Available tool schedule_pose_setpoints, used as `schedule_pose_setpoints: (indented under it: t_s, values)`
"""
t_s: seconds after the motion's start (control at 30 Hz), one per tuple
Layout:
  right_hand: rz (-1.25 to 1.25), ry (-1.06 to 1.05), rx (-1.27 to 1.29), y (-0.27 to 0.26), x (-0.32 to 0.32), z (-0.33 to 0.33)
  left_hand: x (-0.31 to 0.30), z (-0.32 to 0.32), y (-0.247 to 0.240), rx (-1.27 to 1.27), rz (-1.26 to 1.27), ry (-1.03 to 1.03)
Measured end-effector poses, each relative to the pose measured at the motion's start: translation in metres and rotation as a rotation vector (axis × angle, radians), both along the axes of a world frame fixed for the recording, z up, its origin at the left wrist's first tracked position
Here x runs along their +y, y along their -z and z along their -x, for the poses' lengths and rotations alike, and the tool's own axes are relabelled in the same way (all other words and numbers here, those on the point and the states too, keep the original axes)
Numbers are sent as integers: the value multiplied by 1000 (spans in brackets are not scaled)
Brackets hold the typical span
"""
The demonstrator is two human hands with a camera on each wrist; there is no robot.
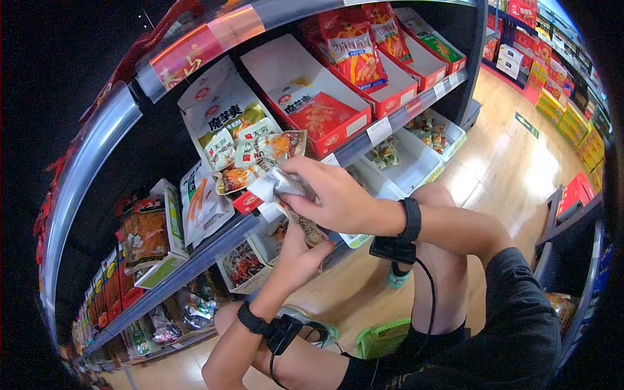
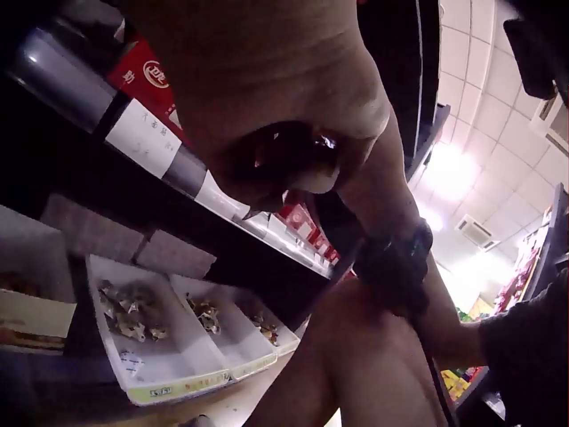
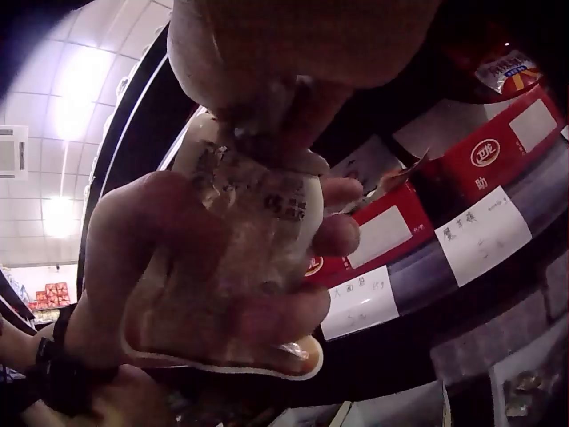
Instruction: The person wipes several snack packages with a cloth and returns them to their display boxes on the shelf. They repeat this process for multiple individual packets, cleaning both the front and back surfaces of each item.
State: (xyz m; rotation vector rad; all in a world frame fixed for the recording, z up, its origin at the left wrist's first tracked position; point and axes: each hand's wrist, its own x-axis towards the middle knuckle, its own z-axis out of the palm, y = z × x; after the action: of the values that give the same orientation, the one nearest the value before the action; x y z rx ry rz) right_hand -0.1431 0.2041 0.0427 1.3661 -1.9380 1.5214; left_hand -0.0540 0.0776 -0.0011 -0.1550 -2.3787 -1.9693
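Observation:
A small pale snack packet [image 1: 282, 186] [image 3: 267, 200] is between both hands in front of the shelf. My left hand [image 1: 299, 257] [image 3: 169, 240] holds its body from below, fingers curled round it. At its upper end, my right hand [image 1: 338, 195] [image 3: 302, 44] pinches the packet with thumb and fingers. Just behind the hands, similar white and orange packets [image 1: 273, 148] lie over a large white and green bag [image 1: 218, 107]. In the left wrist view the left hand [image 2: 267, 71] hides the packet, so whether it is torn cannot be told.
Red-fronted boxes [image 1: 337, 133] of snack bags line the shelf, with price labels [image 1: 378, 132] along its edge. Below stand white trays [image 1: 406, 159] [image 2: 151, 356] of small wrapped items. Bare knees and a green object [image 1: 383, 338] are beneath the arms; shop floor [image 1: 494, 136] extends at right.

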Motion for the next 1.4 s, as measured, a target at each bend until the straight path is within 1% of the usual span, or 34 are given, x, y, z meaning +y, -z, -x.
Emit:
schedule_pose_setpoints:
  t_s: [0.07,0.17,0.27,0.37,0.43,0.47,0.53,0.57,0.63,0.67,0.77,0.8,0.9,1.0,1.1,1.2,1.3,1.4]
  values:
    - [4,-3,9,1,1,0,-2,0,0,-27,35,18]
    - [23,14,7,1,3,-2,-1,2,-2,65,162,65]
    - [24,5,-14,-3,10,-7,0,2,-7,209,291,79]
    - [9,-30,-84,-8,16,-10,3,-1,-19,112,334,38]
    - [33,-74,-150,-7,17,-7,0,2,-11,73,282,27]
    - [63,-65,-107,-3,14,-3,-2,4,-6,52,256,23]
    - [123,-41,-17,7,5,6,-3,8,8,100,237,26]
    - [67,5,-38,9,6,9,-4,9,10,129,235,30]
    - [-38,93,-82,8,4,12,0,6,5,59,154,65]
    - [-38,116,-88,10,3,14,2,3,4,20,115,78]
    - [-24,136,-29,17,0,23,2,-1,1,-10,157,104]
    - [-12,139,-7,16,-1,22,1,1,3,-2,97,127]
    - [-64,115,-99,9,2,12,1,2,-1,-56,92,104]
    - [-49,69,-130,3,2,5,0,7,5,104,28,71]
    - [-47,37,-140,3,1,4,-1,11,9,77,48,69]
    - [10,64,-21,11,-2,9,0,12,7,66,139,5]
    - [21,57,-49,12,-4,9,-3,13,9,61,248,-42]
    - [-9,49,-104,8,-2,5,-2,11,1,72,291,-81]
